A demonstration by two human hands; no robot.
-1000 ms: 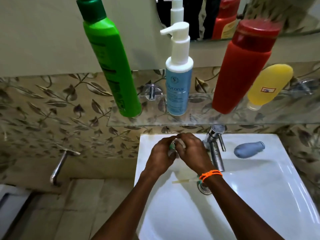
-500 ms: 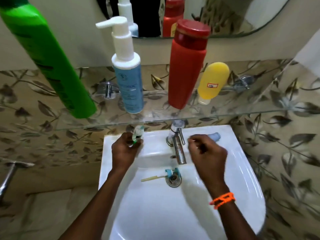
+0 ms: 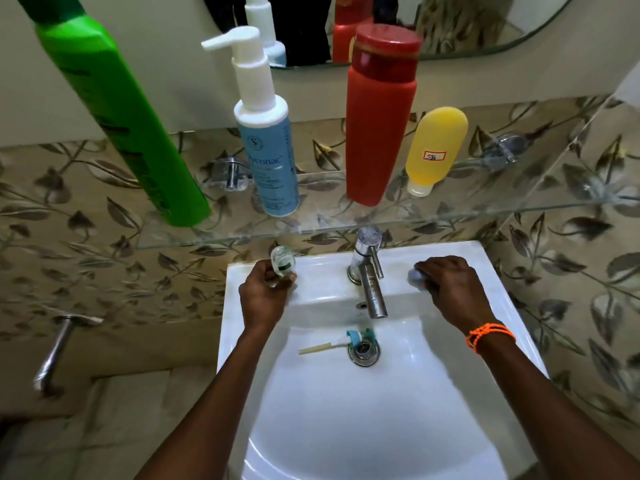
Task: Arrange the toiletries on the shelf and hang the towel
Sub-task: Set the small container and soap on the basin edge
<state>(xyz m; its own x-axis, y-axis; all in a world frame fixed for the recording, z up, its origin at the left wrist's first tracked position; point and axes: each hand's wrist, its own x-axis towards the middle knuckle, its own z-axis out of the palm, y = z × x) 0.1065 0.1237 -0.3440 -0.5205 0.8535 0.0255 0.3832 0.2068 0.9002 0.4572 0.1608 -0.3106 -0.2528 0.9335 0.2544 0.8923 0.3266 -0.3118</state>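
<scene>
Your left hand [image 3: 265,296] is closed around a small clear vial [image 3: 283,260] with a dark band, holding it upright over the far left corner of the sink [image 3: 433,410], just below the front edge of the glass shelf [image 3: 346,221]. Your right hand [image 3: 450,289], with an orange band [image 3: 490,335] at the wrist, is curled down over a small blue-grey tube [image 3: 415,276] lying on the far right ledge of the sink; your fingers cover most of it, so only its left end shows, and you cannot tell whether it is lifted or resting there.

Between your hands stands the chrome tap [image 3: 369,271], its spout reaching toward the near side. In the basin, a thin pale stick [image 3: 320,348] lies just left of the drain [image 3: 363,351], and a teal piece [image 3: 356,336] sits at the drain's far rim.

On the shelf, from left to right, stand a green bottle [image 3: 117,116], a blue pump bottle [image 3: 270,140], a red bottle [image 3: 379,116], and a yellow bottle [image 3: 433,147] resting cap-down with a small white label. A mirror [image 3: 467,26] hangs on the wall behind them. No towel is in view.
</scene>
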